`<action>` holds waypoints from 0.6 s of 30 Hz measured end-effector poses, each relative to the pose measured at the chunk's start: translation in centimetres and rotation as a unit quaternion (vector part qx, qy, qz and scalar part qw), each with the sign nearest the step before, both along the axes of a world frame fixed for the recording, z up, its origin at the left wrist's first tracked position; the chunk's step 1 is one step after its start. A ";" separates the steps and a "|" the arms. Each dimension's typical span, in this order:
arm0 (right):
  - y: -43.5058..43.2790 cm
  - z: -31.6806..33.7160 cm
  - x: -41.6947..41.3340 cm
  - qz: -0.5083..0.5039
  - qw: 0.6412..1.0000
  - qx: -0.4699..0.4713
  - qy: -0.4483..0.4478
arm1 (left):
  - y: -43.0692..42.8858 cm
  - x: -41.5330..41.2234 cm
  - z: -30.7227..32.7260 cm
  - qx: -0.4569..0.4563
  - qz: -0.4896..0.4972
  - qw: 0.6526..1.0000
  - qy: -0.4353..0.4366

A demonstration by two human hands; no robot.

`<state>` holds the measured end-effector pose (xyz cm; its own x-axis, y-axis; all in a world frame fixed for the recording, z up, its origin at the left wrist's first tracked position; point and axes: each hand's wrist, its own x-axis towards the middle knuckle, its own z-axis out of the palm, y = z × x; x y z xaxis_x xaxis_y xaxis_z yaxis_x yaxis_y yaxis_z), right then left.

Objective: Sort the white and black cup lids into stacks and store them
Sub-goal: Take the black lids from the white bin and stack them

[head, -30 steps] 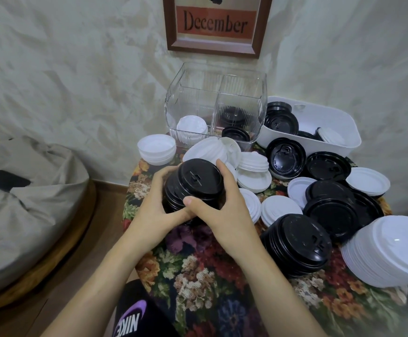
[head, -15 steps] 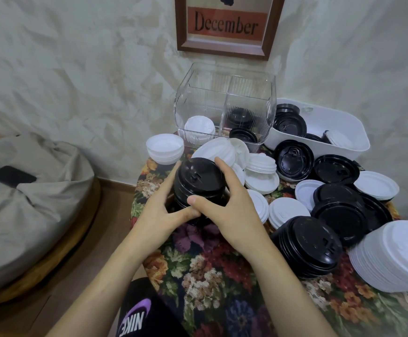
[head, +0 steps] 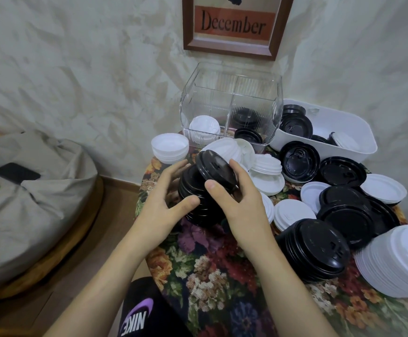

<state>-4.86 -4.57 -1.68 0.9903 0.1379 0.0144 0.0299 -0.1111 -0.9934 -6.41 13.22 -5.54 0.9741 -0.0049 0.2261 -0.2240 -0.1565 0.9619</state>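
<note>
Black lid (head: 216, 170) now tilted up off stack (head: 198, 205), flat before; right hand (head: 244, 210) pinches it, left hand (head: 164, 207) fingers curl round stack; needs reseating.

- Floral-clothed table (head: 212, 271): clear divided container (head: 254, 93) at far edge, white bin (head: 339, 122) beside it at far right corner.
- Loose lids (head: 293, 215), black and white, mid-table; black stack (head: 314, 249) and white stack (head: 397, 261) at right edge.
</note>
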 end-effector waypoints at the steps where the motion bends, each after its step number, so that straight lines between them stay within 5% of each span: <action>1: 0.0 0.0 0.0 0.000 1.000 0.003 0.001 | 0.0 0.1 0.2 0.004 -0.001 1.000 -0.001; 18: -0.3 -0.8 0.3 0.004 1.000 0.017 0.012 | -0.1 -0.2 -0.5 0.089 0.004 0.996 0.001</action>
<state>-4.56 -4.87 -2.49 0.9893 0.1456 -0.0038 0.0074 -0.0763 -0.9971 -6.63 13.11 -6.00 0.9747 -0.0371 0.2206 -0.2204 -0.3272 0.9189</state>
